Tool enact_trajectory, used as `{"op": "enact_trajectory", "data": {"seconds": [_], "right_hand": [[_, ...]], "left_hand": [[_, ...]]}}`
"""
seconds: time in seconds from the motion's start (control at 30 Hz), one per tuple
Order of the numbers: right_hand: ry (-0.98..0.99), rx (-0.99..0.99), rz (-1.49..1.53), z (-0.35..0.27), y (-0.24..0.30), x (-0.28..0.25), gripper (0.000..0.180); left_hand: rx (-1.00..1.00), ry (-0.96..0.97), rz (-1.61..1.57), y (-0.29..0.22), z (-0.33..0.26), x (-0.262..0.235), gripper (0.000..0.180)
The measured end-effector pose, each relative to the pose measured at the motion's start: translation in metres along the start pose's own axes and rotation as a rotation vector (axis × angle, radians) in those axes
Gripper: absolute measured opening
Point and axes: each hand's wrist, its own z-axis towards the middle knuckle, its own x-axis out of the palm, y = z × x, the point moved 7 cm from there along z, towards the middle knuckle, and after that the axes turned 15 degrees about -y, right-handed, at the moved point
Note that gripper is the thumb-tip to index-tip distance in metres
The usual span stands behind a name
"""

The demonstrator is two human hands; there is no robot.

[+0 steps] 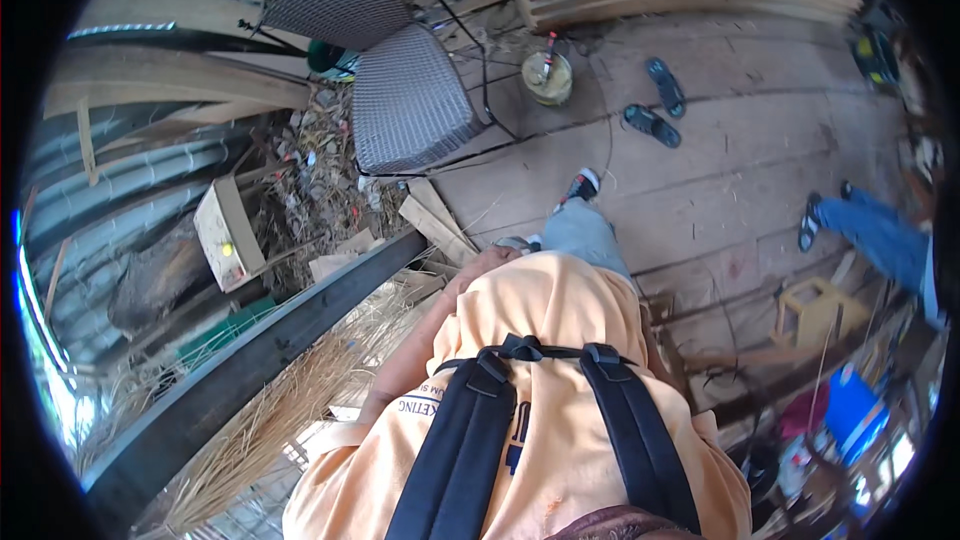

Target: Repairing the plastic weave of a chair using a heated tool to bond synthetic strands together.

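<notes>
My left arm hangs down beside my peach shirt point(550, 340), and my left hand point(506, 252) rests near its hem, close to my thigh. The shirt partly covers that hand, so its fingers do not show clearly. Just past it a bit of a shoe peeks out. On the right side only a sleeve edge shows; my right hand is out of sight. Black backpack straps point(462, 440) run over my chest, joined by a buckled strap. My jeans point(586, 232) lead to one foot in a dark shoe point(582, 185) on the plank floor point(690, 180).
A woven chair point(410, 100) stands ahead, left of a bucket point(547, 82) holding a red-handled brush. Dark slippers point(652, 125) lie beyond. Debris, straw point(290, 400) and a long beam point(250, 360) fill the left. At right are another person's legs point(880, 235) and a yellow stool point(815, 310).
</notes>
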Motion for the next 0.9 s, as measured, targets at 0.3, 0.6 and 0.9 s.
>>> {"op": "enact_trajectory", "data": {"seconds": [0.3, 0.6, 0.9], "right_hand": [[0.042, 0.673, 1.128, 0.198, 0.065, -0.262, 0.019], [0.151, 0.607, 1.130, 0.270, 0.209, -0.255, 0.021], [0.301, 0.622, 0.989, 0.263, 0.294, -0.225, 0.022]], "left_hand": [[-0.089, -0.401, 0.190, -0.057, -0.006, -0.043, 0.046], [0.221, -0.818, 0.180, -0.131, 0.026, -0.258, 0.039], [0.463, -0.895, 0.399, -0.231, 0.050, -0.373, 0.043]]}}
